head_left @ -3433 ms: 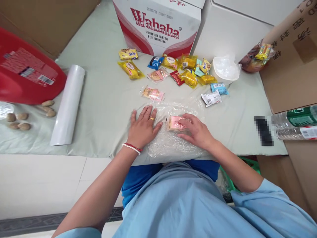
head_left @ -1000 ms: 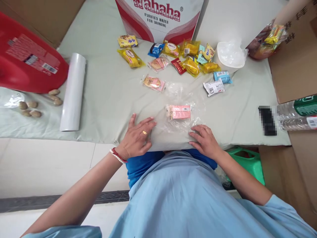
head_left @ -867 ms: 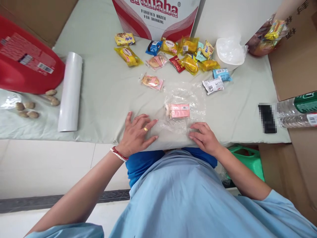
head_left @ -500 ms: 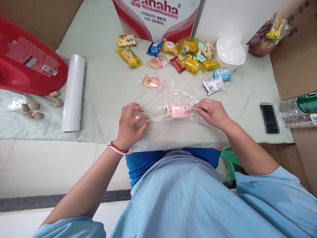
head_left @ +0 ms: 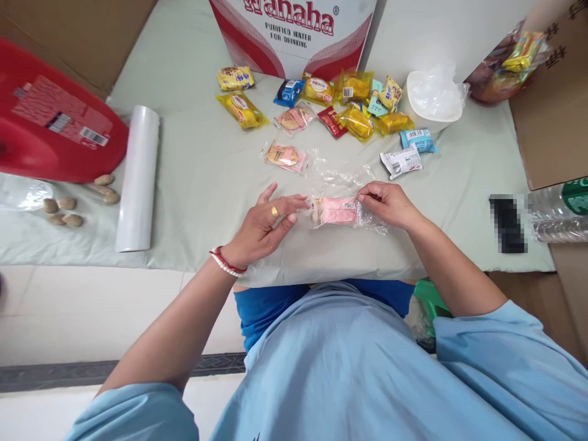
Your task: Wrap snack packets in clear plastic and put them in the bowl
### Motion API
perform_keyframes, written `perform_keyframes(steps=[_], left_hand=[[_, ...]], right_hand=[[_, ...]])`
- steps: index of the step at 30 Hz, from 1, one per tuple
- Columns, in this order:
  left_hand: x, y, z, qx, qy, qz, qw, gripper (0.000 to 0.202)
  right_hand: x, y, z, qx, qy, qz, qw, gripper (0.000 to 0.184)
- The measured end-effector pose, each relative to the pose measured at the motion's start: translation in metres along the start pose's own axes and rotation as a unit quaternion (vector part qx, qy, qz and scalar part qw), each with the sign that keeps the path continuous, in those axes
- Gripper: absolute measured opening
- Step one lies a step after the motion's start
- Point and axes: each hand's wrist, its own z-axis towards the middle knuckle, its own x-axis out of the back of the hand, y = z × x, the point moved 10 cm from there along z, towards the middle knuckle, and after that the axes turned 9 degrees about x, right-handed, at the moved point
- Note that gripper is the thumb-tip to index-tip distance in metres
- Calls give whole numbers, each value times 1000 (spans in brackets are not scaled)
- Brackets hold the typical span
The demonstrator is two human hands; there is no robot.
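Note:
A pink packaged snack (head_left: 339, 210) lies on the cloth-covered table close to its front edge, with crinkled clear plastic (head_left: 337, 174) spread behind it and around its ends. At its left end hovers my left hand (head_left: 266, 225), fingers stretched and apart, the fingertips close to the plastic; nothing shows in its grasp. The thumb and fingers of my right hand (head_left: 388, 205) are pinched together on the clear plastic at the packet's right end. Just behind the left hand rests a round wrapped cracker (head_left: 285, 155).
Several yellow-wrapped snacks (head_left: 356, 121) line the back before a Wahaha carton (head_left: 294, 37). A white bowl (head_left: 434, 101) stands right of them. Leftward are a plastic film roll (head_left: 138, 177), a red jug (head_left: 55, 116) and several nuts (head_left: 72, 220). Bottles (head_left: 558, 199) lie at the right.
My left hand has moved right toward the packet's left end, its fingers more spread and off the plastic's left side. The plastic there is gathered closer in. My right hand keeps its pinch.

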Motion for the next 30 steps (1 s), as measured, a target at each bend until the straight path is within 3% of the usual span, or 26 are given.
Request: perform_keyframes(steps=[5,10,12,14,16,17,19,21,25,28,30], left_hand=[[6,-20,3,54,60,-44,996,41],[15,-70,-9,214,103,-10,971,39],[34,-78,-22,260,177,6,949,34],[59,-62,-41,268,286,45,919,27],[72,-15,-56,201,358,105,906,16],[69,17,-58,131,360,129,915,12],[33,81,-52,-55,257,124,957,14],[-4,111,-40,-119,174,122,970,22],[-56,79,8,-7,95,180,979,30],[-68,59,22,-5,94,195,976,30],[-67,57,20,-15,109,199,974,31]], right_hand=[[2,-1,3,3,2,5,1000,32],[-2,9,4,-32,-8,22,999,32],[-4,12,4,-40,-7,24,999,32],[-6,14,5,-42,-6,23,999,30],[-8,15,6,-43,-5,24,999,29],[-10,15,6,-42,-5,23,999,29],[-11,15,6,-43,-7,19,999,29],[-12,16,4,-47,-16,12,999,30],[-10,21,7,-45,-86,-15,995,30],[12,16,31,13,-66,-107,992,28],[24,-2,57,89,-16,-168,982,43]])
